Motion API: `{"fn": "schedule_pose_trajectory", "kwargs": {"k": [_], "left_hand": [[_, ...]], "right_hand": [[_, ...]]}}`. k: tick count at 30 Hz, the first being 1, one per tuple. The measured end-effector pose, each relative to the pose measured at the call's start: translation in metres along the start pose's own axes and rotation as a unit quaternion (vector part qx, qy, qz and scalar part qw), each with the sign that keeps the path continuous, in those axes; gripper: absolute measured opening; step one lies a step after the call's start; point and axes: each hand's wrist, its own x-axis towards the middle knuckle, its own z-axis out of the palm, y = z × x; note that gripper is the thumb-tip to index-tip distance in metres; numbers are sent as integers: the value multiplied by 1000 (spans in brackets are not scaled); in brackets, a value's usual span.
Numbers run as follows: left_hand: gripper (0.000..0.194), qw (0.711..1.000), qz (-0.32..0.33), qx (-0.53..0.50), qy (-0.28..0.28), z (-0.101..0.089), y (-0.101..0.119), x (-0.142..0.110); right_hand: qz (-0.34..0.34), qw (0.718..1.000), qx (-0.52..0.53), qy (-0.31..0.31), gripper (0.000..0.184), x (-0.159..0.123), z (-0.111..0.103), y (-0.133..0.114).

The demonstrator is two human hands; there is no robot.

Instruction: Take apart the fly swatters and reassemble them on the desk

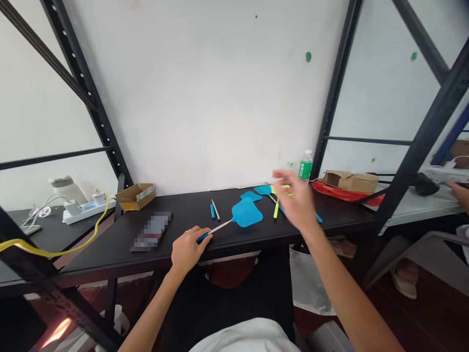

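Note:
My left hand [189, 247] is closed around the blue handle of a fly swatter [247, 212]. Its thin metal rod points right, and its blue mesh head hangs just over or rests on the black table. My right hand [296, 199] is raised over the table's right part, blurred by motion, its fingers stretched out and nothing seen in them. Behind and below it lie another blue swatter head [263, 190], a yellow-green piece [285, 189] partly hidden by the hand, and a yellow-green handle [276, 209]. A further blue head [251, 196] lies behind the held swatter.
On the black table [190, 205] are a blurred-out phone [152, 232], a pen [216, 210], a short blue piece [212, 211] and an open cardboard box [136, 197]. A green-labelled bottle [305, 166] stands at the back right. Black shelf posts [90, 98] frame both sides; a yellow cable [97, 230] crosses left.

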Motion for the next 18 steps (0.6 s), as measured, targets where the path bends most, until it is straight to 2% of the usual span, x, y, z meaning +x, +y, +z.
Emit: {"fn": "schedule_pose_trajectory", "kwargs": {"k": [3,5,7,9,11,14,16,18], "left_hand": [[29,999,-11,-30,-2,0,-2,1],[29,997,-23,-69,2,1,-4,2],[30,991,-41,-124,8,1,-6,4],[31,982,-61,-179,13,0,-7,6],[31,970,-78,-231,17,-2,-4,8],[35,938,-99,-331,4,-4,6,10],[38,911,-105,-397,-21,-4,16,10],[39,890,-101,-442,-47,-4,26,10]], "right_hand": [[110,989,-1,-94,62,-6,28,7],[176,973,39,-143,66,-12,51,14],[230,945,171,-156,67,-16,71,18],[271,894,328,-141,70,-18,83,18],[278,846,437,-123,68,-18,86,14],[259,808,510,-140,58,-19,81,4],[247,801,514,-182,55,-22,79,-3],[239,807,492,-222,56,-25,80,-9]]}}
